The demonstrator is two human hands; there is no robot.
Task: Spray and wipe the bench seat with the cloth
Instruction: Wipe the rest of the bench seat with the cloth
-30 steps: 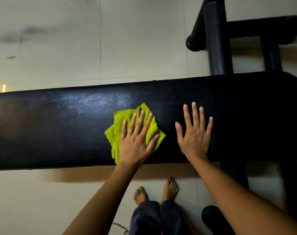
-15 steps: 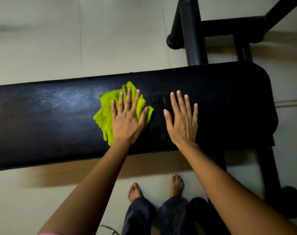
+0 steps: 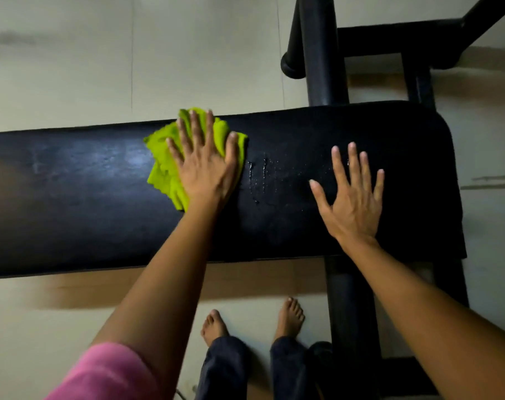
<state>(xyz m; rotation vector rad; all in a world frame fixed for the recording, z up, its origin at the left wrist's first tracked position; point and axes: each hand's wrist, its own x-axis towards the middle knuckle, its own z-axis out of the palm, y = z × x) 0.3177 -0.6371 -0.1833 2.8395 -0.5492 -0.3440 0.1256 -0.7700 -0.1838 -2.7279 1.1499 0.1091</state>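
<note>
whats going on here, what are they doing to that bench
A person is wiping the black bench seat. Their left hand presses a green cloth flat against the seat near its far edge, fingers straight. The right hand rests flat on the bare seat further right. Wet droplets between the two hands are not yet wiped.

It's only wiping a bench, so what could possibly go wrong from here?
The cloth under the left hand reaches past the far edge of the bench seat, so it might slip off. Droplets lie between the hands; the right hand, flat on the seat, could slide if it leans on that wet patch.
</note>
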